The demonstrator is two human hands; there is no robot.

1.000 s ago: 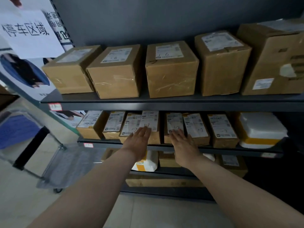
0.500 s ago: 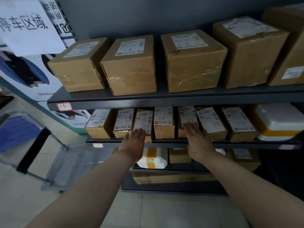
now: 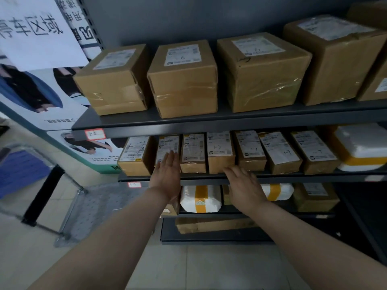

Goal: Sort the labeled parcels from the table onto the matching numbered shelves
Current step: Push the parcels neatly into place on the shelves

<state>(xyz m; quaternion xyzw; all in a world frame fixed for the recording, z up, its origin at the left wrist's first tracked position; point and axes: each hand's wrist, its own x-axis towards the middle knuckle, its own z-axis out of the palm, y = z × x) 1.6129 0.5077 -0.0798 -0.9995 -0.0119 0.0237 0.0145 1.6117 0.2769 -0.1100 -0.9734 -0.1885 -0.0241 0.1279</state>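
Parcels [image 3: 219, 151] marked 1-7 stand in a row on the middle shelf [image 3: 282, 178] at frame centre; left hand [image 3: 167, 174] lies flat and spread against one, right hand [image 3: 245, 185] spread and empty at the shelf edge; seemingly squaring the row; next, fetch another parcel; larger boxes [image 3: 184, 78] marked 6 sit above.

Four large boxes [image 3: 182, 78] stand side by side along the upper shelf [image 3: 230, 124], near its front edge. On the middle shelf [image 3: 293, 178] below, a row of small parcels [image 3: 219, 151] runs from the left end to a padded parcel [image 3: 362, 147] at the right end. More parcels [image 3: 200, 198] lie on the shelf underneath.
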